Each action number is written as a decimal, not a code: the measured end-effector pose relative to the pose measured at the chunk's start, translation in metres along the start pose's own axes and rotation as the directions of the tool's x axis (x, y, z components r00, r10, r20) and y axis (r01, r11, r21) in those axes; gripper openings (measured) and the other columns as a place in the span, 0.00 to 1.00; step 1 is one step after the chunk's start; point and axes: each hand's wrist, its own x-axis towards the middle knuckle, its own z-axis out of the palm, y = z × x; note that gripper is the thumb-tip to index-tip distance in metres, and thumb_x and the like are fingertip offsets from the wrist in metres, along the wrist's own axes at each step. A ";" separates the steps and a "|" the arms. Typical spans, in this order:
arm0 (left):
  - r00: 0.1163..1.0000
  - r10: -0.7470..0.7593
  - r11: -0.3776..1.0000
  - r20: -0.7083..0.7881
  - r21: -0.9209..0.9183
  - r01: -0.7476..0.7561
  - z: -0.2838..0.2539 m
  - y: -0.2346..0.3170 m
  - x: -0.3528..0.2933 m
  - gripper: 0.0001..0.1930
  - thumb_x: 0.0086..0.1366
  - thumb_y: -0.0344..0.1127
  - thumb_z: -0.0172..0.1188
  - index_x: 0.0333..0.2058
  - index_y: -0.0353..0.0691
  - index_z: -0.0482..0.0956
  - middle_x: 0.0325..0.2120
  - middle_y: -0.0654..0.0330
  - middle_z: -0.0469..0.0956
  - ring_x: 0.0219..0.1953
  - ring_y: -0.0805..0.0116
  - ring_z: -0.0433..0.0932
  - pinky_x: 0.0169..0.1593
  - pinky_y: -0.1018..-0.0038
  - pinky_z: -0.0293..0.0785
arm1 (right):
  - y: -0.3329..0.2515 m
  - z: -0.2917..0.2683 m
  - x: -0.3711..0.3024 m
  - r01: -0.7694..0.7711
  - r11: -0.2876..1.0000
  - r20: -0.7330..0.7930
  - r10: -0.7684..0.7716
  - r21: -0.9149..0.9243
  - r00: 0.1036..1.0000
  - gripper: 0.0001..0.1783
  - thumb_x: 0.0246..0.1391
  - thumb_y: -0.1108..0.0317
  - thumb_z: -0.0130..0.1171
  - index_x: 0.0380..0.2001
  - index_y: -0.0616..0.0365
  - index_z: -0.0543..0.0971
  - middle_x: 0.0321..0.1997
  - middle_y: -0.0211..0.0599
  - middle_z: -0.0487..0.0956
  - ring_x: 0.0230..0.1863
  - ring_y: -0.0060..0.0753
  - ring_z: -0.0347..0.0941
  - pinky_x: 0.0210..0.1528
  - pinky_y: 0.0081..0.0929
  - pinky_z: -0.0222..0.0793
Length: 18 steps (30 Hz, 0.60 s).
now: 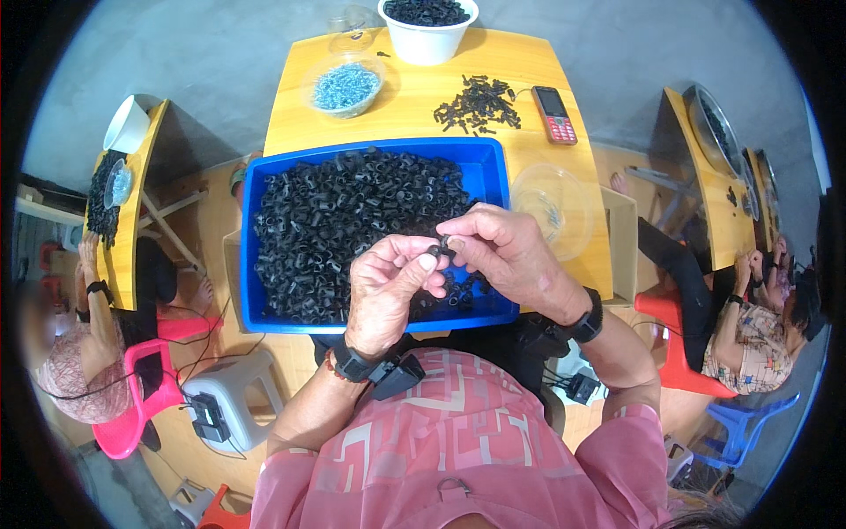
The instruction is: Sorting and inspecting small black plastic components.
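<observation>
Over the front part of a blue tray, my two hands meet at the fingertips. A small black plastic piece is pinched between them; whether it is one part or two fitted together cannot be made out. My left hand grips it from the left with thumb and fingers. From the right, my right hand has its thumb and forefinger closed on the same piece. Many short, hollow black plastic parts fill most of the tray below, and my fingers hide some of them.
Behind the tray, the yellow table holds a bowl of silvery-blue screws, a white tub, a pile of slim black parts and a red phone. A clear shallow bowl stands right. People sit at both side tables.
</observation>
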 end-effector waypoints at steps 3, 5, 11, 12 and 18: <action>1.000 -0.018 0.999 -0.012 0.030 0.019 0.001 -0.002 0.002 0.07 0.66 0.27 0.60 0.41 0.30 0.77 0.34 0.52 0.82 0.28 0.72 0.80 0.32 0.75 0.80 | 0.001 0.001 -0.001 -0.038 0.999 -0.011 0.038 0.002 0.999 0.07 0.60 0.74 0.58 0.39 0.64 0.79 0.28 0.37 0.77 0.28 0.29 0.77 0.31 0.26 0.73; 1.000 -0.012 0.999 -0.019 0.042 0.013 0.001 -0.002 0.001 0.07 0.66 0.27 0.60 0.40 0.29 0.77 0.34 0.51 0.82 0.27 0.73 0.80 0.31 0.75 0.81 | -0.001 0.002 -0.001 -0.055 0.999 -0.003 0.055 0.001 0.999 0.07 0.59 0.74 0.58 0.39 0.64 0.79 0.28 0.38 0.77 0.29 0.31 0.77 0.31 0.27 0.73; 1.000 0.014 0.998 -0.012 0.059 -0.013 -0.001 -0.006 0.000 0.08 0.63 0.26 0.63 0.40 0.30 0.77 0.33 0.51 0.82 0.27 0.72 0.80 0.31 0.75 0.81 | -0.001 0.004 -0.003 0.013 0.993 -0.012 -0.015 -0.118 1.000 0.07 0.58 0.74 0.58 0.39 0.63 0.79 0.29 0.45 0.77 0.30 0.42 0.77 0.32 0.33 0.72; 1.000 0.013 0.998 -0.012 0.058 -0.012 -0.001 -0.006 0.000 0.08 0.63 0.26 0.63 0.40 0.30 0.77 0.33 0.51 0.82 0.27 0.72 0.80 0.31 0.75 0.81 | -0.002 0.004 -0.003 0.044 0.984 -0.005 -0.046 -0.174 0.999 0.06 0.57 0.74 0.58 0.38 0.62 0.79 0.29 0.46 0.77 0.30 0.45 0.76 0.32 0.35 0.72; 1.000 0.021 0.996 -0.019 0.087 -0.019 0.000 -0.008 0.002 0.08 0.63 0.25 0.63 0.40 0.30 0.78 0.33 0.52 0.82 0.28 0.71 0.80 0.31 0.74 0.82 | -0.012 0.003 -0.007 0.192 0.879 0.062 -0.184 -0.437 0.981 0.09 0.54 0.75 0.58 0.39 0.63 0.75 0.29 0.44 0.73 0.29 0.48 0.74 0.30 0.40 0.72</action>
